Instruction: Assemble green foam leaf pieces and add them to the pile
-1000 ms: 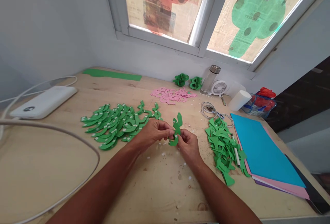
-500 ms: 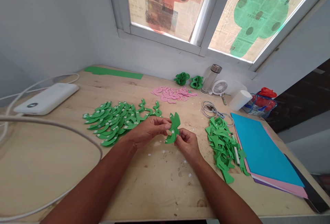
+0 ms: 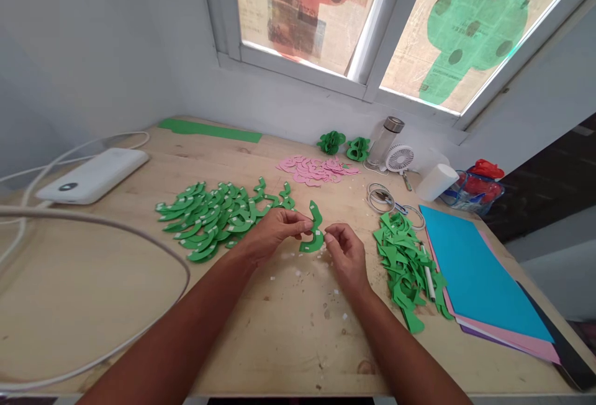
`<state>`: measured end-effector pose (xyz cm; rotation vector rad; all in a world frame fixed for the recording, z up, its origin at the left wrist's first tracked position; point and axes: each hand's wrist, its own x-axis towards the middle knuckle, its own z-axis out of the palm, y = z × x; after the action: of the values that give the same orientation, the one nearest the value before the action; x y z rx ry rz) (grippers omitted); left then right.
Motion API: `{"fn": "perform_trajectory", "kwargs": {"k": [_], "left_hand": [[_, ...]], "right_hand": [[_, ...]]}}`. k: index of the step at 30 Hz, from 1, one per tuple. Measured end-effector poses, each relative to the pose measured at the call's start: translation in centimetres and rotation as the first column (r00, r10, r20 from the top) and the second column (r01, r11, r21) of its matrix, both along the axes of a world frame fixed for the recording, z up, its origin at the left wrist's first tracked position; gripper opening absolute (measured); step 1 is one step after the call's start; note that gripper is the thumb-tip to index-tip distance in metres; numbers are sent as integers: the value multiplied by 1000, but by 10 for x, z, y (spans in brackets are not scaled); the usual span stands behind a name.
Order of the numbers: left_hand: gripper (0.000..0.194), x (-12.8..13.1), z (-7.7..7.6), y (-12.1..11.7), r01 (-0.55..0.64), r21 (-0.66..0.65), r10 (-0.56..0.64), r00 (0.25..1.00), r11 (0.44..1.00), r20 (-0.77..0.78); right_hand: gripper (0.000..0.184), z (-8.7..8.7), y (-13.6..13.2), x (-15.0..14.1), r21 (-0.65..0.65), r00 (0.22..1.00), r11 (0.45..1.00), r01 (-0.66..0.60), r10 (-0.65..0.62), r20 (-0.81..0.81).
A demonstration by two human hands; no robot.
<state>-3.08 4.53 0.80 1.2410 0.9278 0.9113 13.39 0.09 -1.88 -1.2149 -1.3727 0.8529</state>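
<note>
A wavy, S-shaped green paper cutout (image 3: 317, 241) with small white squares on it is held upright above the table. My left hand (image 3: 282, 229) pinches it at its left side, between thumb and fingers. At the right edge, the thumb and forefinger of my right hand (image 3: 348, 256) are closed on the cutout; the exact contact is small and hard to see. Left of my hands lies a pile of similar green cutouts (image 3: 209, 215) with white squares. On the right is a heap of green paper scraps (image 3: 403, 262).
Pink paper cutouts (image 3: 316, 170) lie behind my hands, near two green paper ornaments (image 3: 331, 142), a bottle (image 3: 384, 141) and a small fan (image 3: 399, 158). A blue sheet (image 3: 479, 274) tops a paper stack at right. A power bank (image 3: 93, 176) and cable (image 3: 116, 225) occupy the left.
The green paper, earlier showing two separate upper tips, now shows one outline. My right hand has shifted slightly right, from beneath the paper to its right edge. The left hand keeps its pinch.
</note>
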Motion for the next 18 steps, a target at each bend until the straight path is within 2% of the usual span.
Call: {"fn": "perform_trajectory", "kwargs": {"k": [4, 8, 12, 15, 18], "left_hand": [[16, 4, 0, -2, -29, 32, 29, 999, 999, -18], [17, 9, 1, -6, 10, 64, -9, 1000, 998, -26], [18, 13, 1, -8, -5, 56, 7, 999, 998, -48], [18, 15, 1, -8, -41, 66, 46, 995, 997, -86], [19, 16, 1, -9, -88, 70, 94, 992, 994, -84]], "right_hand": [[12, 4, -1, 1, 49, 998, 999, 0, -3, 57], [11, 1, 1, 0, 25, 998, 1000, 18, -20, 67], [10, -5, 3, 1, -15, 997, 998, 54, -53, 54], [11, -8, 5, 2, -51, 998, 996, 70, -70, 3], [13, -11, 7, 3, -104, 986, 992, 73, -87, -143]]}}
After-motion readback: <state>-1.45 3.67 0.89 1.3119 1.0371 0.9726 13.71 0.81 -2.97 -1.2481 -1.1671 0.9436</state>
